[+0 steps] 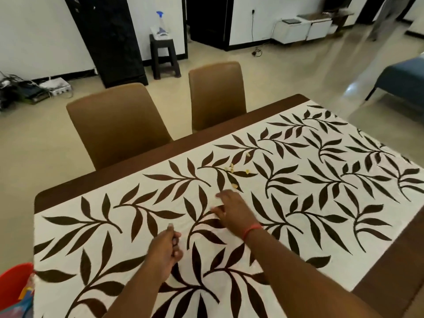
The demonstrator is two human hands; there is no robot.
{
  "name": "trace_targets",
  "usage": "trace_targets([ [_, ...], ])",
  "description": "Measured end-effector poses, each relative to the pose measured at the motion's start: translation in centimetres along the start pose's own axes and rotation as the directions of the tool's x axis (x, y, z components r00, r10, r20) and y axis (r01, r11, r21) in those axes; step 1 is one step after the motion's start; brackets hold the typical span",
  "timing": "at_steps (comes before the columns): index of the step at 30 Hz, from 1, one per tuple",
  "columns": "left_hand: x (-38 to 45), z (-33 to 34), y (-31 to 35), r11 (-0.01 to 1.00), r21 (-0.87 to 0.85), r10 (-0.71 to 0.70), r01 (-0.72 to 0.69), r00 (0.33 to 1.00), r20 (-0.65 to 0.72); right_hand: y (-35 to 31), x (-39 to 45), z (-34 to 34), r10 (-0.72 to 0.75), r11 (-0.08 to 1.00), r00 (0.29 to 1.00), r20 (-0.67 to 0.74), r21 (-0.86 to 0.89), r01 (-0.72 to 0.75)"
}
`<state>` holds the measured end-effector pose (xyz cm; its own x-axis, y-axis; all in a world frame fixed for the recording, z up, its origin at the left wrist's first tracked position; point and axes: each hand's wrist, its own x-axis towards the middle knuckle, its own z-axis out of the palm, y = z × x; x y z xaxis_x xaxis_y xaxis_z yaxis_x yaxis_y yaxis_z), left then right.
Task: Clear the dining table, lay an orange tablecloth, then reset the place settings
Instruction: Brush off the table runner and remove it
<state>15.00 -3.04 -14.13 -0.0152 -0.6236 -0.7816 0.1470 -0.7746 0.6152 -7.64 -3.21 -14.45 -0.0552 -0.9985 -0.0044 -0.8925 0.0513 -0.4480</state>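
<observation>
Right hand (234, 212) spread flat on leaf-print cloth (298, 180); yellow crumbs (231, 168) just beyond fingertips. Left hand (164, 251) curled, contents indiscernible.

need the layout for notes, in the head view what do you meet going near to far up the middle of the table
Left hand with curled fingers → right hand resting on the white tablecloth with brown leaf print → small yellowish crumbs → bare dark brown wooden table edge → two tan chair backs.
</observation>
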Motion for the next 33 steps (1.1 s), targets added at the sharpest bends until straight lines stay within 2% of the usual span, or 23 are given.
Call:
trace_targets([
  [3,1.2,-2.6,0.1,0.998,0.066,0.026,-0.022,0.998,-0.057,4.3,4.3,-1.5,0.095,0.982,0.995,-0.029,-0.164,-0.099],
  [6,1.9,-4.3,0.0,0.995,0.089,0.037,-0.032,0.998,-0.047,7.7,7.1,-1.6,0.228,0.947,0.974,-0.013,-0.229,-0.225],
  [10,2.8,-4.7,-0.6,0.995,0.078,0.069,-0.068,0.997,-0.019,10.5,9.3,-0.7,0.332,0.925,0.943,-0.023,-0.190,-0.330],
  [15,4.2,-5.3,-1.4,0.992,0.048,0.117,-0.115,0.992,-0.038,13.2,13.5,-1.6,0.348,0.925,0.930,-0.119,-0.117,-0.362],
  [17,4.6,-5.4,-1.5,0.990,0.048,0.137,-0.134,0.989,-0.049,13.9,15.0,-2.1,0.320,0.935,0.942,-0.097,-0.125,-0.331],
  [19,4.7,-5.2,-1.4,0.987,0.070,0.145,-0.142,0.988,-0.053,13.9,15.7,-1.8,0.248,0.952,0.967,-0.051,-0.169,-0.254],
  [22,4.4,-4.8,-1.4,0.983,0.113,0.151,-0.146,0.988,-0.040,12.7,15.3,-0.9,0.129,0.982,0.992,-0.004,-0.136,-0.129],
  [28,4.3,-4.9,-1.3,0.979,0.147,0.149,-0.140,0.987,-0.053,9.3,12.0,1.3,-0.101,0.989,0.994,0.046,-0.101,0.105],
  [33,4.3,-4.8,-1.4,0.976,0.141,0.173,-0.168,0.984,-0.030,7.4,7.2,2.4,-0.136,0.990,0.988,0.069,-0.033,0.138],
])
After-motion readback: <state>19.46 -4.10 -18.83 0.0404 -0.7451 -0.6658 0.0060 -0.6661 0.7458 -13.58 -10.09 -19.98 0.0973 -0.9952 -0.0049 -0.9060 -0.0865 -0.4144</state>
